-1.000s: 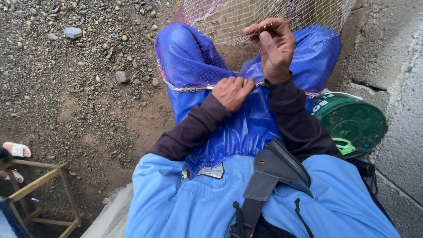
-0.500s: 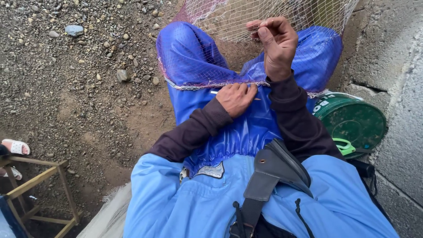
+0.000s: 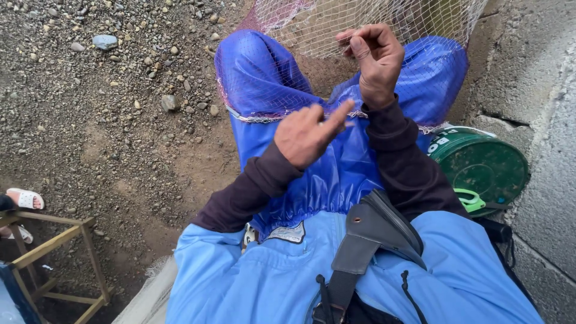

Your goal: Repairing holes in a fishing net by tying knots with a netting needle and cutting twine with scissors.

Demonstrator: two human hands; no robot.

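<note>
We observe the right hand (image 3: 377,60) raised at the far side, fingers pinched closed on the fine pale mesh fishing net (image 3: 336,24) draped over the shiny blue waterproof trousers (image 3: 264,78). The left hand (image 3: 309,133), nearer, rests loosely curled on the net's corded edge, index finger extended rightward. A round green plastic bucket lid (image 3: 480,168) lies right.

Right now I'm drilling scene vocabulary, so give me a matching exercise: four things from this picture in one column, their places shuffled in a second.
Things:
1. net
2. green bucket
3. wooden frame
4. grey stone

Places:
A. upper left, on the gravel
B. lower left corner
C. draped over the blue knees, top centre
D. right, beside the concrete

Pairs: 1-C, 2-D, 3-B, 4-A
</note>
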